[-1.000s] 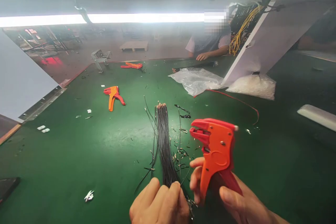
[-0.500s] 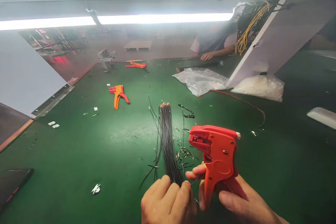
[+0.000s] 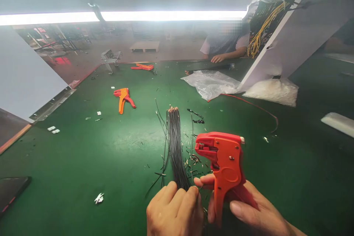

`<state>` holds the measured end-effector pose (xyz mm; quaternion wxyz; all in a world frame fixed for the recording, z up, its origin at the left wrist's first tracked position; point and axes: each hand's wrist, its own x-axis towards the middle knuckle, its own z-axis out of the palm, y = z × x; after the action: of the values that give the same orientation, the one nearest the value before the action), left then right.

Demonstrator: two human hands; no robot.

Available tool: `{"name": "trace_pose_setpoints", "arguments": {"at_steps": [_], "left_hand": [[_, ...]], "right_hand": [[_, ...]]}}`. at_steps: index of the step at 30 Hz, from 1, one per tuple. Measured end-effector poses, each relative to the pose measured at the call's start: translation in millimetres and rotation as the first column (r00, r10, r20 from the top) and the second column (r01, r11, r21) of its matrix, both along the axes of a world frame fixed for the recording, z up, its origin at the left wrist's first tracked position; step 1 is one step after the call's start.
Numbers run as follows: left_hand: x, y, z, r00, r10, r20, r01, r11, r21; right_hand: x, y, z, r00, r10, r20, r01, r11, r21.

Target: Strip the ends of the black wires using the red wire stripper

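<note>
Noted at lower left of frame: black object (image 3: pixel 13 191), cut off by the edge, with white scraps (image 3: pixel 99 198) to its right on green table (image 3: pixel 83 158). Found left of centre: near stripper (image 3: pixel 121 99), lying handles down-frame; above and right of it, far stripper (image 3: pixel 143 67).

At bottom centre, left hand (image 3: pixel 174 210) with fingers curled inward over the lower part of the wires (image 3: pixel 176 140); cannot tell whether pinching a strand or just resting, the fingertips being hidden. Wires lying at frame centre in a black bundle, bare copper ends uppermost. Just right of these, scattered clippings (image 3: pixel 195 159).

Farther up, plastic sheet (image 3: pixel 210 84) and, behind it, a co-worker's hand (image 3: pixel 218 58) at the table's far edge.

Right of centre, held stripper (image 3: pixel 227 162) upright in right hand (image 3: pixel 246 210), gripped with fingers and thumb on opposite sides of the handles; jaws slightly apart, no wire visible between. At far right, bag (image 3: pixel 271 92).

Compared with a second ago: held stripper brought slightly nearer to left hand, wires unaltered. Judged as work on wires continuing, without visible result from this shift.

No brand, label or writing legible.
</note>
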<state>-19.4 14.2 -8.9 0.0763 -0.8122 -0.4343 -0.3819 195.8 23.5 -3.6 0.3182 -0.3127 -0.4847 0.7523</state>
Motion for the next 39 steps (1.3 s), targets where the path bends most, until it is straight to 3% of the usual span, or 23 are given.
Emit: {"name": "trace_pose_setpoints", "arguments": {"at_steps": [5, 8, 12, 14, 16, 17, 20, 23, 27, 33, 39], "left_hand": [[-3, 0, 0.4, 0.999, -0.047, 0.002, 0.047, 0.999, 0.024], [-6, -1, 0.4, 0.992, -0.121, 0.034, 0.119, 0.99, 0.072], [-3, -3, 2.0, 0.98, -0.179, 0.089, 0.177, 0.984, 0.028], [2, -3, 3.7, 0.976, -0.165, 0.143, 0.16, 0.986, 0.05], [5, -2, 6.1, 0.931, -0.019, 0.363, -0.039, 0.988, 0.152], [6, -2, 7.6, 0.925, 0.013, 0.379, -0.045, 0.996, 0.075], [2, 0, 11.6, 0.888, -0.033, 0.459, 0.095, 0.989, -0.113], [-3, 2, 12.5, 0.828, -0.035, 0.56, 0.183, 0.96, -0.21], [-4, 0, 10.0, 0.796, 0.049, 0.603, 0.202, 0.918, -0.341], [-7, 0, 12.1, 0.831, -0.054, 0.554, 0.239, 0.933, -0.269], [-10, 1, 11.0, 0.782, -0.057, 0.621, 0.282, 0.921, -0.27]], "right_hand": [[-1, 1, 1.3, 0.994, -0.104, -0.026, 0.102, 0.993, -0.058], [-4, 2, 0.1, 0.986, -0.095, -0.137, 0.077, 0.988, -0.135], [-10, 0, -6.0, 0.974, -0.055, -0.22, 0.008, 0.978, -0.209], [-12, -1, -8.3, 0.965, -0.029, -0.261, -0.033, 0.973, -0.229], [-13, -1, -8.8, 0.959, -0.031, -0.28, -0.041, 0.969, -0.245], [-13, 0, -8.5, 0.962, -0.037, -0.271, -0.031, 0.969, -0.243], [-12, 0, -6.4, 0.973, -0.04, -0.227, -0.009, 0.978, -0.208], [-10, -1, -5.1, 0.976, -0.026, -0.215, -0.015, 0.982, -0.188], [-10, -2, -4.4, 0.977, -0.017, -0.214, -0.023, 0.983, -0.185], [-9, -4, -5.2, 0.982, -0.019, -0.19, -0.014, 0.985, -0.173], [-9, -6, -9.2, 0.972, -0.014, -0.233, -0.032, 0.98, -0.195]]}}
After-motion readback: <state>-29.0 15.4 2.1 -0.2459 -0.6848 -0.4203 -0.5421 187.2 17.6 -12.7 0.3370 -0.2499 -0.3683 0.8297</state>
